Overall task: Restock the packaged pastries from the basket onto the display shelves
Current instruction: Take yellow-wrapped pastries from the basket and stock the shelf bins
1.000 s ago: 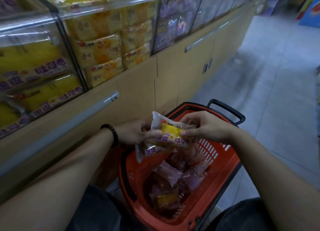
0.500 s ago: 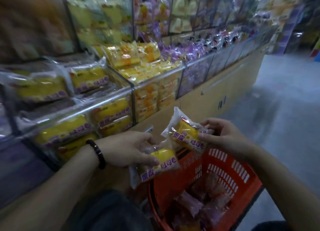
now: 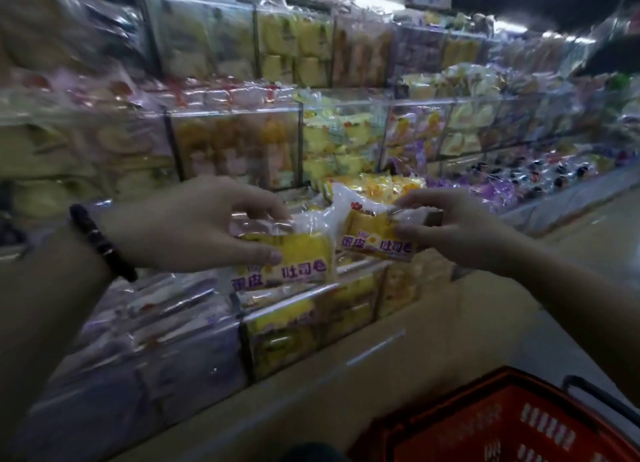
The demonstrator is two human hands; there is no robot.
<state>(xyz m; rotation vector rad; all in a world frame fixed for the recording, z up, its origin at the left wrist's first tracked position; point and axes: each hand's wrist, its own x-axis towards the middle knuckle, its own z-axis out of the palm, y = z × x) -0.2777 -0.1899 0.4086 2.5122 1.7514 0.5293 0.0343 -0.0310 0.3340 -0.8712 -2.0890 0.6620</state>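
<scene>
Holding one yellow pastry pack (image 3: 294, 254) in left hand (image 3: 187, 226) grip, another pack (image 3: 375, 236) pinched by right hand (image 3: 460, 229), crowded display bins (image 3: 339, 143) behind, red basket (image 3: 512, 423) below

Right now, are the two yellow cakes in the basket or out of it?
Out. The left hand and right hand each hold a packet up by the shelves, above the basket.

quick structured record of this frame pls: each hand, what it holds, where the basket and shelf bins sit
left hand: holds yellow pastry pack, thumb on its printed front
right hand: pinches second yellow pack by its right end
packs: side by side, held above the front bin
front bin: clear-walled, already holds similar yellow packs
upper shelves: clear bins of mixed packaged pastries, blurred
basket: red, lower right on the floor side, contents out of view
left wrist: dark bead bracelet
</scene>
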